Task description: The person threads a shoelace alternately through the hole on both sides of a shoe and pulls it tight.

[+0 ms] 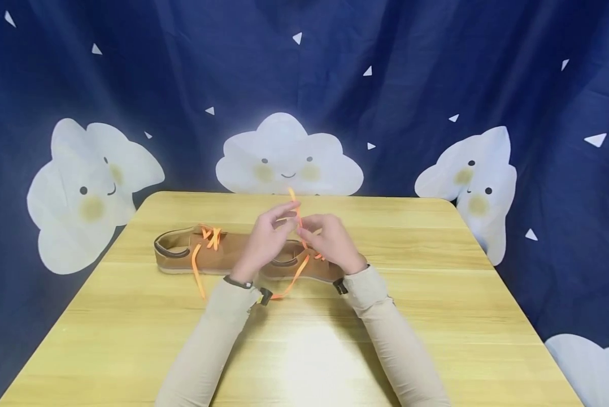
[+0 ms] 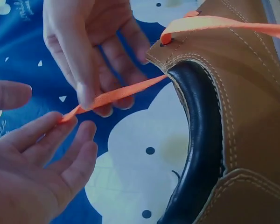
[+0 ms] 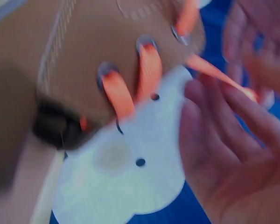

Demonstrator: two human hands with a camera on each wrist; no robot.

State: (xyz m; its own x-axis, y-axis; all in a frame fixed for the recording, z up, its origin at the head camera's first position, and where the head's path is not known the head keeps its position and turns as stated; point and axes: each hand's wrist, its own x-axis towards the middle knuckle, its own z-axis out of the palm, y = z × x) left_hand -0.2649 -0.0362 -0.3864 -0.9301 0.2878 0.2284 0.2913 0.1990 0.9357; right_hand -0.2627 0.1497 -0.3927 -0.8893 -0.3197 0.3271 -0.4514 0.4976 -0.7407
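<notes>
In the middle of the head view, both hands are raised above the right brown shoe. The right hand pinches an orange shoelace between thumb and fingers, the lace running taut from the shoe's top eyelet area. The left hand has its fairly straight fingers against the lace near its end, the thumb held apart in the left wrist view. The lace tip points up above the left fingertips. Another orange lace end hangs down the shoe's near side. The forearms partly hide this shoe.
A second brown shoe with crossed orange laces lies on the left, one lace end trailing onto the wooden table. Behind the table hangs a dark blue curtain with smiling white clouds. Black straps sit around the wrists.
</notes>
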